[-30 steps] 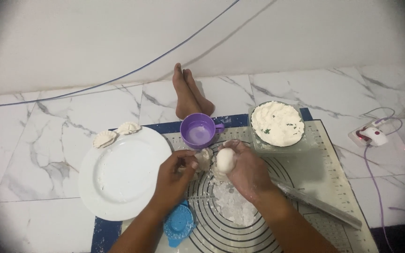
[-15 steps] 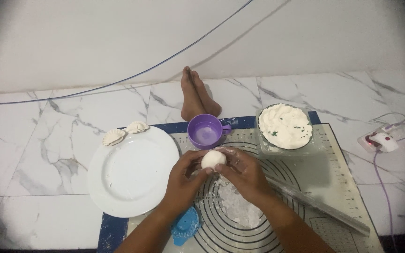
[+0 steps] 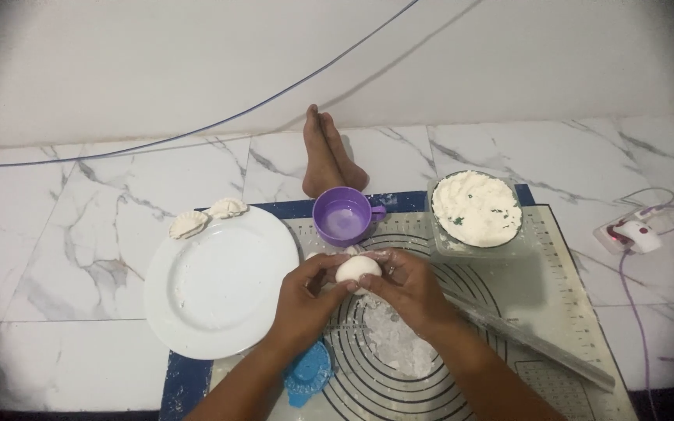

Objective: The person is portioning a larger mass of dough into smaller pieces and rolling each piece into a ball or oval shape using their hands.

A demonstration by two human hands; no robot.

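Note:
A round ball of white dough (image 3: 357, 270) is pinched between the fingertips of my left hand (image 3: 308, 295) and my right hand (image 3: 409, 287). Both hands hover over a grey baking mat (image 3: 532, 304) printed with circles. A patch of loose flour (image 3: 396, 341) lies on the mat under my right wrist. Just beyond the dough stands a purple cup (image 3: 342, 215). A blue dumpling press (image 3: 308, 373) lies on the mat beside my left forearm.
A white plate (image 3: 220, 281) at the left carries two folded dumplings (image 3: 206, 218) on its far rim. A clear bowl of white filling (image 3: 476, 210) sits at the back right. A rolling pin (image 3: 532, 340) lies on the right. Feet (image 3: 326, 154), a power strip (image 3: 632, 234).
My left hand has come in to join the right on the dough ball, which moved slightly left and is now held by both hands.

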